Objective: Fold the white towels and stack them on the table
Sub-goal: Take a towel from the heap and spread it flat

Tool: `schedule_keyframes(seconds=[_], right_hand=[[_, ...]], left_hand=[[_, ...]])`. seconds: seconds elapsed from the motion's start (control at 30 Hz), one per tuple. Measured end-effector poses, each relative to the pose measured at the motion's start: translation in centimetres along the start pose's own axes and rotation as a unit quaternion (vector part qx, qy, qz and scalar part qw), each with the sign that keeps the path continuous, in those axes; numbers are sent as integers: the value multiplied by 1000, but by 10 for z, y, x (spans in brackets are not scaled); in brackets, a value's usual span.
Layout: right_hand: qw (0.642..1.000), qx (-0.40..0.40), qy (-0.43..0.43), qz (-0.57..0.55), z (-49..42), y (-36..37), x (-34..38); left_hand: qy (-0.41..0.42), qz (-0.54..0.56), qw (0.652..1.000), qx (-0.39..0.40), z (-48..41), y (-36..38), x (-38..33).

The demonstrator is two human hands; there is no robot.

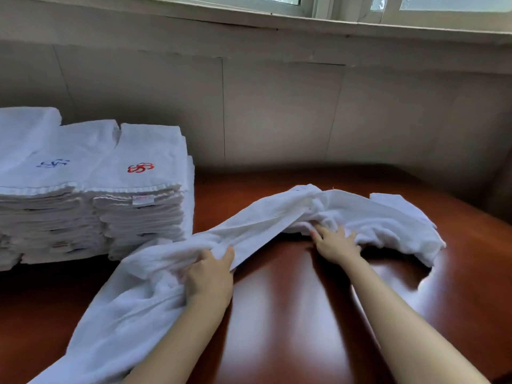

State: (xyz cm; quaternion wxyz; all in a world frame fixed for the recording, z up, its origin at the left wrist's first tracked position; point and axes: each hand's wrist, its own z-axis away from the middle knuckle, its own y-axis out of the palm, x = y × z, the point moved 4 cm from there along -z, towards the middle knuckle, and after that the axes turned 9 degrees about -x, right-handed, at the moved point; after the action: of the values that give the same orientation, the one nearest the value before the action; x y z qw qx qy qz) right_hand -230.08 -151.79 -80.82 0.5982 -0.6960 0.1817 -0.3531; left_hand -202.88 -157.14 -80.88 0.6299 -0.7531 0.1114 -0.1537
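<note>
Across the table (291, 306), from its near-left edge to its right side, one unfolded towel (263, 223) lies twisted and bunched, its left end trailing off toward the near edge. Left hand (210, 275): closed on the towel, with thumb and fingers pinching a gathered fold close to the table's middle. Right hand (336, 243): fingers spread and fairly straight, laid against the rumpled mass nearer the far edge and pressing it, not clasping it, so far as can be seen; the fingertips are partly sunk in cloth. Stacks (138, 212) of folded towels stand at the far-left corner, side by side, the nearest touching or just beside the loose towel; which of the two cannot be told. Assessment: the step in hand is opening out and straightening this towel, and no fold has been made in it yet. Recommendations: find two corners of one edge instead of working from mid-cloth, since the present grip holds a bunch and will only carry the twist along. Draw the hands apart until the twist between them drops out, then lay the cloth flat on the bare wood toward the right, well apart from the stacks. Smooth it from the middle outward before the first fold. Risk: dragging the left end could catch and upset the nearest stack.
</note>
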Motion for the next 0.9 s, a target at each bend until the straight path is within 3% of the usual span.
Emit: schedule_keyframes(seconds=[0.13, 0.23, 0.4, 0.57, 0.8, 0.9], right_hand=[[999, 17, 38, -1, -59, -9, -2], [998, 23, 54, -1, -71, -8, 1], [997, 51, 43, -30, -39, -8, 1], [999, 37, 32, -24, 31, 0, 12], [988, 111, -92, -63, 133, 10, 85], [977, 88, -169, -92, 174, 5, 109]], left_hand=[[32, 1, 999, -15, 3, -3, 6], [59, 65, 996, -5, 10, -6, 25], [169, 185, 967, 53, 37, -8, 65], [189, 287, 933, 110, 63, -16, 89], [174, 210, 962, -30, 105, -18, 103], [173, 180, 967, -48, 126, -19, 111]])
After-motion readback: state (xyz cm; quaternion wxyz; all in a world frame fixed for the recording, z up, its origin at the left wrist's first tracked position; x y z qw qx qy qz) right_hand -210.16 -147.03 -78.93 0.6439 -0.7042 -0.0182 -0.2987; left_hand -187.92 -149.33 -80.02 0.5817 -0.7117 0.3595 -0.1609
